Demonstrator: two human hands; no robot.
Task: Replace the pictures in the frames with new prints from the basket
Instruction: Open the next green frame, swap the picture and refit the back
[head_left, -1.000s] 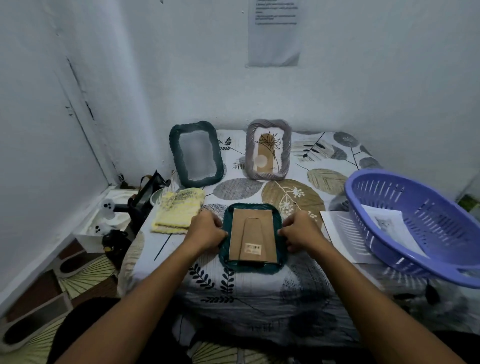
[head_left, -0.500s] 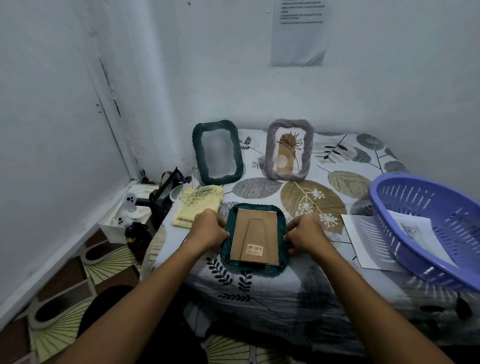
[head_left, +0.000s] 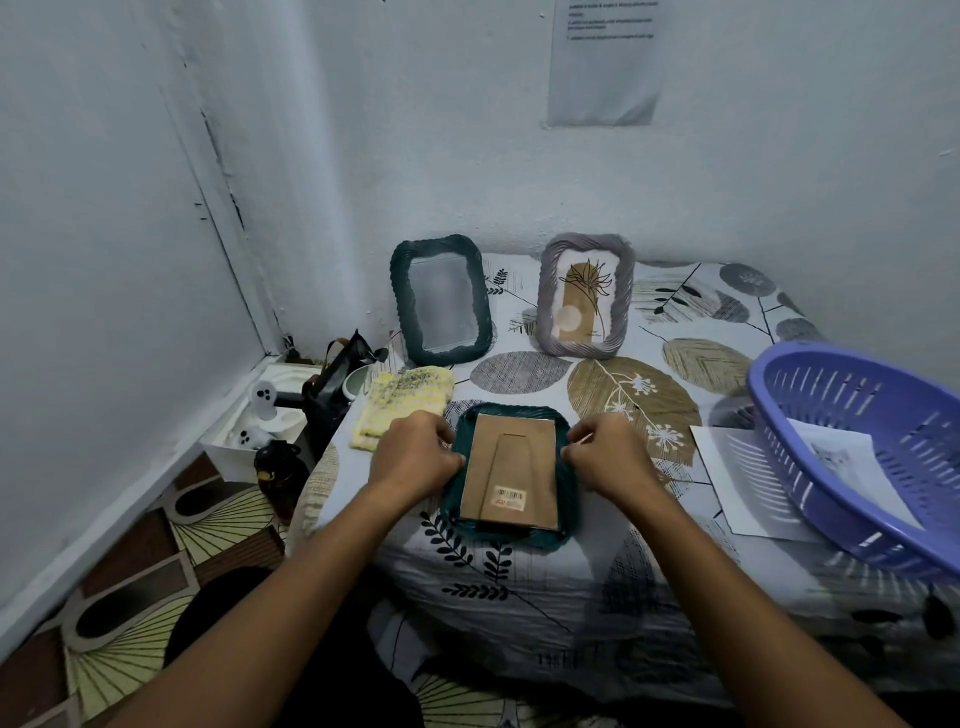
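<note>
A dark green frame (head_left: 509, 473) is laid face down near the front edge of the bed (head_left: 571, 597), presumably so its brown backing board (head_left: 511, 470) can be freed. Its left edge is pinched by the left hand (head_left: 415, 454) and its right edge by the right hand (head_left: 605, 457), fingers curled. At 3 o'clock, a purple basket (head_left: 852, 452) holds a print (head_left: 841, 457). At 12 o'clock, 2 frames stand upright.

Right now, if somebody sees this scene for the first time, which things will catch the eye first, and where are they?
At the near middle of the table, a green frame lies face down, its brown cardboard back up, with the left hand and right hand curled at its two side edges. A purple basket with a print inside sits at the right. Two more frames stand upright at the back by the wall: a dark green frame and a grey frame.
</note>
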